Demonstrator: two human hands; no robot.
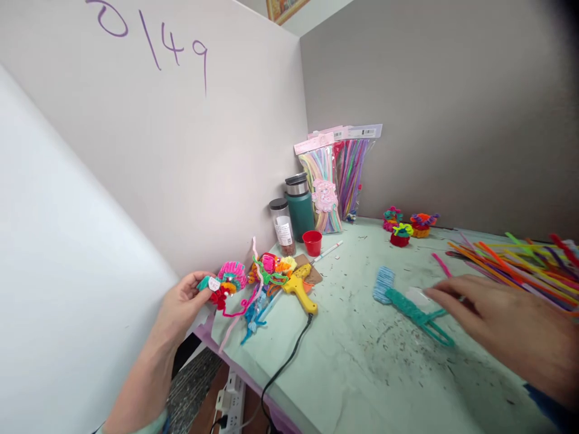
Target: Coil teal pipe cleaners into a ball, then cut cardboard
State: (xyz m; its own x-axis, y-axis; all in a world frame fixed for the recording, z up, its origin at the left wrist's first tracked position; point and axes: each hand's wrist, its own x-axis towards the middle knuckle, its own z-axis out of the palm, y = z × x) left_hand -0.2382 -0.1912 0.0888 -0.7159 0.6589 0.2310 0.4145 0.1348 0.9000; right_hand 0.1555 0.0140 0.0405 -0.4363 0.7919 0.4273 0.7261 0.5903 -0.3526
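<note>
At the left of the head view, my left hand (183, 301) pinches a teal fuzzy pipe-cleaner piece (204, 282) with a small white label on it, at the edge of a colourful pile. A pink-and-teal pipe-cleaner coil (233, 275) and a red one (219, 298) lie against it. On the right, my right hand (502, 322) has its thumb and forefinger closed at a small whitish, see-through piece (418, 296); its other fingers are partly hidden. Just left of that hand lies a flat teal pipe-cleaner strip (414, 316) with looped ends, touching a light blue ribbed piece (383, 283).
A yellow glue gun (300, 288) with a black cord lies mid-table. Behind it stand a red cup (312, 243), a jar (283, 228), a green flask (299, 208) and bagged pipe cleaners (323, 193). Small pipe-cleaner pots (400, 235) and loose pipe cleaners (515, 265) are at right.
</note>
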